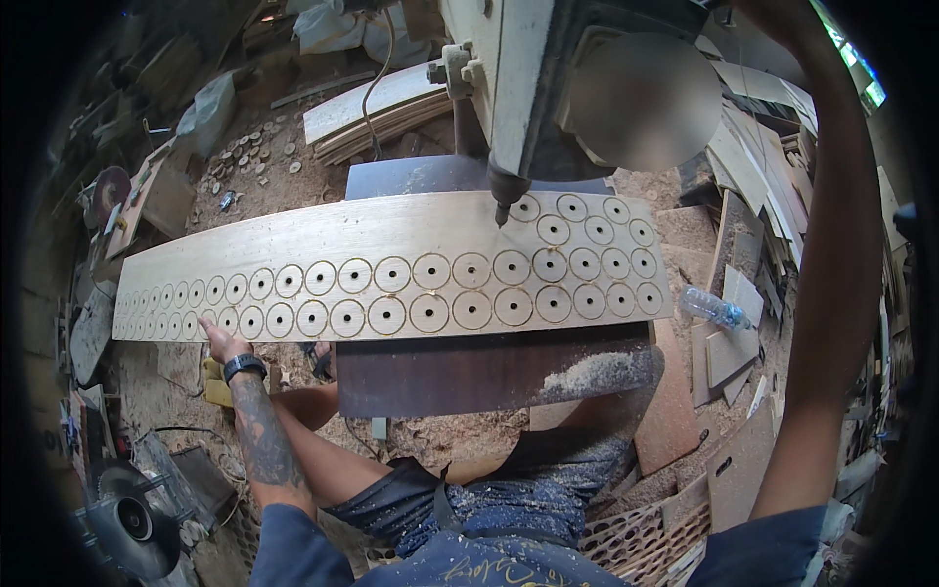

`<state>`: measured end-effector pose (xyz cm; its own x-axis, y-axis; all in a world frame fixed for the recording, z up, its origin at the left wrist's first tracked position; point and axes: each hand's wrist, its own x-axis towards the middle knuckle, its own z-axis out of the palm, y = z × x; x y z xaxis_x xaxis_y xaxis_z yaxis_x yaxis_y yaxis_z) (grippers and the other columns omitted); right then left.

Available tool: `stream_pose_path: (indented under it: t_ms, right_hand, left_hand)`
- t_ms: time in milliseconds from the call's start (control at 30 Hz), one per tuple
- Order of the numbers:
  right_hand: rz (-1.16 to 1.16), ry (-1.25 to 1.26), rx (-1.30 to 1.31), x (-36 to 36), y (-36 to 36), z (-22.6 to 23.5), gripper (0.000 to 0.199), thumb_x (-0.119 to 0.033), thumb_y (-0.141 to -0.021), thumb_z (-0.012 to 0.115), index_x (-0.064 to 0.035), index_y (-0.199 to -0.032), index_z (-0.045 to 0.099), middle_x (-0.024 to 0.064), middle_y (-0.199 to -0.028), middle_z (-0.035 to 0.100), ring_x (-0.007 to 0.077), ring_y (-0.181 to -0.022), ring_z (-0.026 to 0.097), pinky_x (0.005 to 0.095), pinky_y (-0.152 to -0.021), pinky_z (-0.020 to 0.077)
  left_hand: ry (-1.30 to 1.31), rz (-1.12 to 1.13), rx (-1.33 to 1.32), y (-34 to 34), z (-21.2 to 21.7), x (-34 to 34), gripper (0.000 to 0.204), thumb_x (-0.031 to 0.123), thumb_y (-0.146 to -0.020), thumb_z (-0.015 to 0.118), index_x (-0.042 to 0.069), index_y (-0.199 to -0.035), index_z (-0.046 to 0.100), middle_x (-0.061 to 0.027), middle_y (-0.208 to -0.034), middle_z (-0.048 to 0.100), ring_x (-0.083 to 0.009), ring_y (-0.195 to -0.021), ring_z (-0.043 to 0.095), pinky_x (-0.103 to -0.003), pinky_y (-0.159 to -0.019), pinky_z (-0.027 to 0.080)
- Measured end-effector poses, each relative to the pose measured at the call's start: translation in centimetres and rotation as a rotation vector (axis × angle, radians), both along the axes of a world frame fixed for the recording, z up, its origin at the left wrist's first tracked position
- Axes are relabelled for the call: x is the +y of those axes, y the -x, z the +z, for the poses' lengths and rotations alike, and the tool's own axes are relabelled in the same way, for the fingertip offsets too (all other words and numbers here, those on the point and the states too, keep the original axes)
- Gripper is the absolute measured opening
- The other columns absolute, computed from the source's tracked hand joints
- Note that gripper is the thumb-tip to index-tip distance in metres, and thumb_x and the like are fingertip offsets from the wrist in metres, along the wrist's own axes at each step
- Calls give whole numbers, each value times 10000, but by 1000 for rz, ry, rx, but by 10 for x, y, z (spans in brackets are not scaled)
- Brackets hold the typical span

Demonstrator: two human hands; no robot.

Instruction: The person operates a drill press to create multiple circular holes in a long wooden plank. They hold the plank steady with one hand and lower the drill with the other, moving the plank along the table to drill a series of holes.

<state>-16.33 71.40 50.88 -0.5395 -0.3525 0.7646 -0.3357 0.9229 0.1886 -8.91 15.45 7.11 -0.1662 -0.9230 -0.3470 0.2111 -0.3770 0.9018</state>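
Note:
A long pale plywood board (293, 235) lies across a dark machine table (440, 382), sticking out far to the left. Rows of ring-shaped cuts, each round a small centre hole, run along its near half, with more at its far right. My left hand (227, 345) grips the board's near left edge, thumb on top and fingers hidden underneath. Above the board, the drill press (509, 98) points its narrow bit (502, 214) down beside the far right rings. Raised along the right side, my right arm reaches the machine's top, where the right hand (773, 12) is mostly cut off by the frame.
Sawdust is heaped on the table's near right part. Stacked curved boards (381, 112) stand behind the press, with loose wooden discs (256, 157) on the floor farther left. Offcuts and a plastic bottle (716, 308) lie at right; a circular blade machine (132, 519) stands near left.

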Motion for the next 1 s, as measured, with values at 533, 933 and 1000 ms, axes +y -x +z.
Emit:
stream_pose_path:
  t_ms: [533,933,1000]
  right_hand:
    - [-103,112,-32,31,-92,-137,267,-278,-985,590,-37,-1001,701,149,-731,662,305,-582,622,418,-583,489]
    - [-453,-84,-434,14,-105,-143,280,-250,-990,539,-1,-964,663,208,-736,661,355,-699,675,449,-658,538]
    - [-436,-165,-479,10,-92,-133,334,-289,-1001,520,17,-925,628,229,-729,634,381,-722,650,482,-679,507]
  left_hand:
    - [-47,33,28,3,-6,-8,837,549,-887,642,-127,-1349,464,-202,-1339,545,-289,-1106,605,-419,-909,536]
    - [-20,36,-159,4,-19,-18,806,510,-823,736,-139,-1257,536,-190,-1225,612,-289,-947,646,-390,-801,573]
    - [15,40,-168,6,-18,-23,808,493,-823,742,-143,-1270,521,-202,-1268,587,-277,-990,635,-395,-805,572]
